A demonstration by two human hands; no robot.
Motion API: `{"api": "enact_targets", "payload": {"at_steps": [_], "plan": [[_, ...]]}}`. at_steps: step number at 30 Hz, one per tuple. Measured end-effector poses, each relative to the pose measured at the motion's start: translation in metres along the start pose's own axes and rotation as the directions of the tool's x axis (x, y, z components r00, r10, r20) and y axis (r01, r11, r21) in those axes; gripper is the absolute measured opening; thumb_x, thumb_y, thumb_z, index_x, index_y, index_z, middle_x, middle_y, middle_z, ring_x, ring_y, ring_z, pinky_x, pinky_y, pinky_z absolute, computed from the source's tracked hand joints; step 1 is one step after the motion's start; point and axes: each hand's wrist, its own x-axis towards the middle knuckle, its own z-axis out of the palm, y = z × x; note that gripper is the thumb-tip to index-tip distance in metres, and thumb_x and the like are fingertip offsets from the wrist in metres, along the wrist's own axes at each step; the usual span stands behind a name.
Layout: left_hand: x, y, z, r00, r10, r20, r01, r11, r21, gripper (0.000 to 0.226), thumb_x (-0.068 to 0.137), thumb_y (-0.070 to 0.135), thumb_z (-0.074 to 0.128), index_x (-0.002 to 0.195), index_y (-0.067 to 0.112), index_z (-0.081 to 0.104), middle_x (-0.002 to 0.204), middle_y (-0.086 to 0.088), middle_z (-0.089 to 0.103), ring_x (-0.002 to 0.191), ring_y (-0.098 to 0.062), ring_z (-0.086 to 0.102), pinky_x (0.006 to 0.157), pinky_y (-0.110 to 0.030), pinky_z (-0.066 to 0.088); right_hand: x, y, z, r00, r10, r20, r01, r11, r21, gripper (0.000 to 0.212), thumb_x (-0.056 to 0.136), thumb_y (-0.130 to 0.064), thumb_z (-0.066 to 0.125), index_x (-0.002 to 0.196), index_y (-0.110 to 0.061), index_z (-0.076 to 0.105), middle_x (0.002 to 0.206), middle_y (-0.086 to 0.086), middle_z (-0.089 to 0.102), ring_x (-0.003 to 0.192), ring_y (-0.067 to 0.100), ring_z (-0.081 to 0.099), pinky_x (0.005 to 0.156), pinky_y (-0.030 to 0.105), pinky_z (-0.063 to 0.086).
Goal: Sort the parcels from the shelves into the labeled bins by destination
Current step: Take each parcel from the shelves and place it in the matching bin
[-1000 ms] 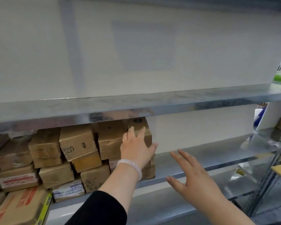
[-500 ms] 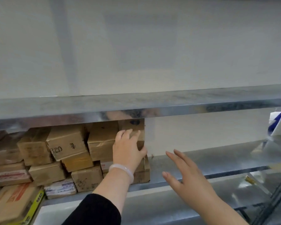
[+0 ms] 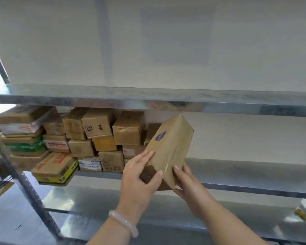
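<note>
The left hand clamps the lower end of 1 tilted brown parcel, held clear of the shelf. The right hand cradles it from 4 o'clock, probably steadying it for label-reading.

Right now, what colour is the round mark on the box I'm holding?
The mark on the box is blue; head view.

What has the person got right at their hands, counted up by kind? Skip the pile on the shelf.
hands: 2, the left hand and the right hand, both gripping
brown parcel, held off the shelf: 1
pale bracelet, on the left wrist: 1
Total: 4
</note>
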Motion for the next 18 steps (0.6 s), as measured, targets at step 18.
{"api": "enact_targets", "payload": {"at_steps": [18], "plan": [[-0.063, -0.020, -0.123, 0.826, -0.560, -0.064, 0.541, 0.819, -0.191, 0.118, 0.060, 0.062, 0.083, 0.152, 0.043, 0.013, 0.144, 0.011, 0.050, 0.128, -0.009, 0.050, 0.108, -0.039, 0.045, -0.042, 0.020, 0.133, 0.891, -0.362, 0.275, 0.446, 0.577, -0.684, 0.093, 0.071, -0.072, 0.063, 0.144, -0.058, 0.007, 0.157, -0.020, 0.014, 0.144, 0.009, 0.018, 0.115, 0.046, 0.032]]}}
